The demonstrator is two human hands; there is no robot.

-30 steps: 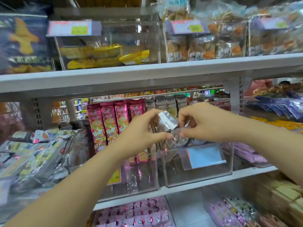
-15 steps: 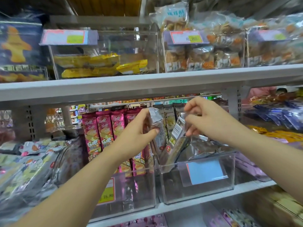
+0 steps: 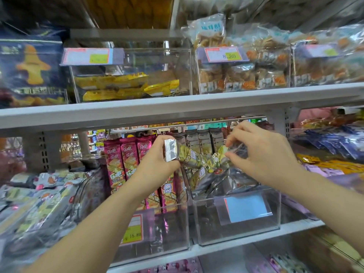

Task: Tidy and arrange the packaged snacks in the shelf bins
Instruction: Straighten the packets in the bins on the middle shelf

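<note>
My left hand [image 3: 157, 164] grips a silver-ended snack pack [image 3: 182, 153] lying sideways above a clear acrylic bin [image 3: 238, 229]. My right hand [image 3: 262, 154] pinches the top of another dark snack pack [image 3: 220, 156] that leans out of the same bin. More dark silver packs [image 3: 218, 182] lie tilted inside the bin, behind its blue label. Several of the same packs [image 3: 202, 138] stand upright at the back. Pink snack packs [image 3: 126, 164] stand in the neighbouring clear bin [image 3: 155, 233] on the left.
A grey shelf board [image 3: 177, 109] runs overhead, carrying bins of yellow packs [image 3: 118, 87] and clear biscuit bags [image 3: 242, 75]. Grey cartoon-print packs [image 3: 37, 196] fill the left bin. Blue, yellow and purple packs [image 3: 334, 152] lie to the right. Another shelf shows below.
Both hands rose a little with their packs. The left-hand pack has turned from upright to sideways. The view has tilted slightly upward.
</note>
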